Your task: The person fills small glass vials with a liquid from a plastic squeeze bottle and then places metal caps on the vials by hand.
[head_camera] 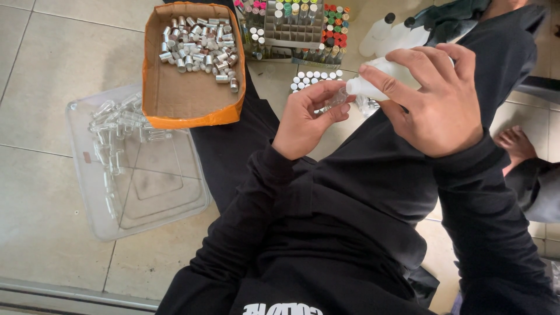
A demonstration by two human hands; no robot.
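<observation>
Between left thumb and fingertips, a small clear vial (337, 99) is pinched, so the left hand (306, 119) is clamped on it. Right hand (434, 102) is wrapped tight around a white squeeze bottle (376, 81), whose nozzle tip touches or sits just at the vial mouth. To do it well, I judge: hold vial upright, nozzle centred, squeeze gently. Beyond the fingers are white-capped vials (315, 79); left of them an orange cardboard box (192, 108) of silver caps and a clear tray (140, 192) of empty vials.
</observation>
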